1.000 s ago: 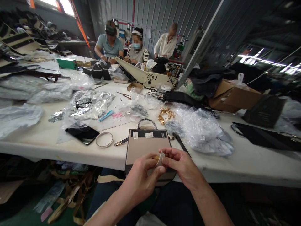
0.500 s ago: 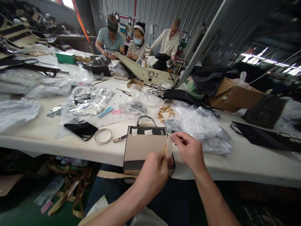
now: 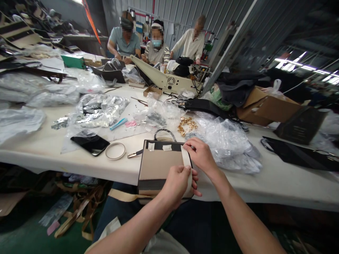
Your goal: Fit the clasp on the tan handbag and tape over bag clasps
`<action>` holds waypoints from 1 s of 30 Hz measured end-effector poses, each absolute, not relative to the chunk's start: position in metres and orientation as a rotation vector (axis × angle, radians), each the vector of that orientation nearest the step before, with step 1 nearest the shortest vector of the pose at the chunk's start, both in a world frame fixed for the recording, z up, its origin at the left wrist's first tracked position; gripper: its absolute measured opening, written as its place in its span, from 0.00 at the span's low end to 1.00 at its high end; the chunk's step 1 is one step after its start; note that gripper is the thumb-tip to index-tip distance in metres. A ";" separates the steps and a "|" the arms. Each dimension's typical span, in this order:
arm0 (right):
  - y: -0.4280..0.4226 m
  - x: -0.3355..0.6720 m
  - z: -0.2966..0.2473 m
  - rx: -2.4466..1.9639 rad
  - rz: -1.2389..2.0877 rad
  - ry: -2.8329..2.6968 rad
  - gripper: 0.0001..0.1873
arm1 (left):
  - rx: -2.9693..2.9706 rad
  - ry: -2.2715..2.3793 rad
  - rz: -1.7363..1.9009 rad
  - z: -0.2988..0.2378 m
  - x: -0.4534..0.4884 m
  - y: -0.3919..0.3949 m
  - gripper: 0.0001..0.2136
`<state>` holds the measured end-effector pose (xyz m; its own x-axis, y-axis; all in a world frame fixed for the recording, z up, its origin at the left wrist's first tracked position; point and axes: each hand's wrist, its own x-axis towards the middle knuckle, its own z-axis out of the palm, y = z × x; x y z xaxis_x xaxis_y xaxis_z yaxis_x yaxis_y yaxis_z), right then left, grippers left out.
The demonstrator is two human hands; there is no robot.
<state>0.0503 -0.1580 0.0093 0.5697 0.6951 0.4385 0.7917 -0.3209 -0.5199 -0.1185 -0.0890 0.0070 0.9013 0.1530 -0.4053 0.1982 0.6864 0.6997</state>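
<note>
A beige handbag with black trim (image 3: 159, 165) lies flat at the white table's near edge (image 3: 79, 165), partly overhanging it. A strip of pale tape (image 3: 187, 164) runs down the bag's right side. My left hand (image 3: 178, 183) pinches the tape's lower end near the bag's bottom corner. My right hand (image 3: 200, 155) pinches the tape's upper end at the bag's top right corner. Two small white tape pieces sit on the bag's black top band.
A phone (image 3: 90, 144), a tape ring (image 3: 115, 151), a metal clasp (image 3: 134, 154), gold chain hardware (image 3: 186, 126) and clear plastic bags (image 3: 225, 141) lie near the bag. Cardboard boxes (image 3: 265, 106) stand at right. Three people work at the far end beside a cream machine (image 3: 166, 81).
The tape strip, first a short piece held between both hands above my lap, has been pulled long and brought down along the bag's right edge. My right hand moved up and away.
</note>
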 end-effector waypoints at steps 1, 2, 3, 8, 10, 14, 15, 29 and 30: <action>-0.158 0.050 0.009 -2.088 -0.168 -1.185 0.09 | 0.821 0.470 -0.035 0.009 -0.118 -0.089 0.16; -0.158 0.050 0.009 -2.089 -0.166 -1.183 0.09 | 0.823 0.479 -0.040 0.010 -0.117 -0.089 0.16; -0.158 0.050 0.010 -2.092 -0.166 -1.179 0.09 | 0.827 0.488 -0.045 0.012 -0.117 -0.089 0.16; -0.155 0.051 0.008 -2.106 -0.182 -1.192 0.09 | 0.846 0.515 -0.039 0.016 -0.115 -0.087 0.15; -0.154 0.053 0.006 -2.112 -0.185 -1.196 0.09 | 0.848 0.512 -0.030 0.016 -0.114 -0.087 0.15; -0.153 0.054 -0.001 -2.111 -0.196 -1.179 0.09 | 0.856 0.513 -0.028 0.018 -0.113 -0.087 0.17; -0.153 0.055 -0.002 -2.107 -0.189 -1.169 0.09 | 0.858 0.517 -0.033 0.018 -0.113 -0.087 0.17; -0.168 0.063 0.018 -2.062 0.138 -1.197 0.04 | 0.842 0.509 -0.048 0.014 -0.111 -0.087 0.16; -0.168 0.064 0.020 -2.065 0.157 -1.227 0.04 | 0.841 0.515 -0.058 0.014 -0.111 -0.086 0.16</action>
<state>0.0642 -0.1678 0.0201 0.5401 0.8054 0.2440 0.7178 -0.2896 -0.6331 -0.1106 -0.0863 0.0142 0.8762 0.1509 -0.4577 0.2483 0.6725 0.6972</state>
